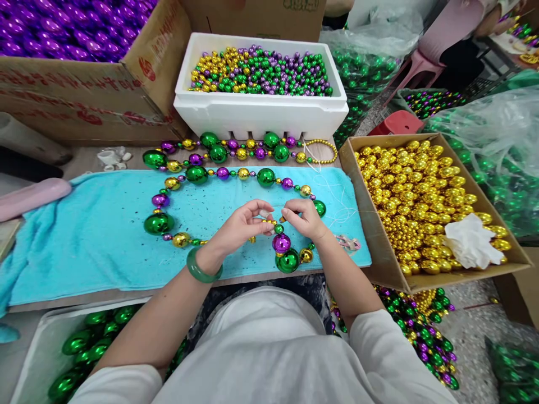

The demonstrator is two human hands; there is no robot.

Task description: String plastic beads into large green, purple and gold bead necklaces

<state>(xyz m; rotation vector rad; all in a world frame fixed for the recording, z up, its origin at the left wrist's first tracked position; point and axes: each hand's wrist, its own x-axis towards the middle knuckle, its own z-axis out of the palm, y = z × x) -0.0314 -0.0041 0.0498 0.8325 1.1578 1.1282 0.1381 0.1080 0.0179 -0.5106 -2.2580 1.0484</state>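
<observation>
Left hand (244, 225) pinches the bead strand (266, 177), looped from nine to three o'clock across the towel (92, 224); right hand (304, 217) curled closed, hold unclear; a slackened left pinch might shed beads (282, 243)

We see green, purple and gold repeating along the strand (266, 177), its glossy beads laid over a turquoise towel (105, 224) flecked with dark specks. Behind, the foam box (261, 118) is white — its small beads (269, 73) are gold, green and purple, jumbled together. To our left, a brown carton (50, 101) bears red print around metallic purple beads (76, 28); to our right, glossy gold ones (421, 196) surround a white tissue (474, 241). We note a green bangle (197, 269) and a plain white shirt (261, 348).
</observation>
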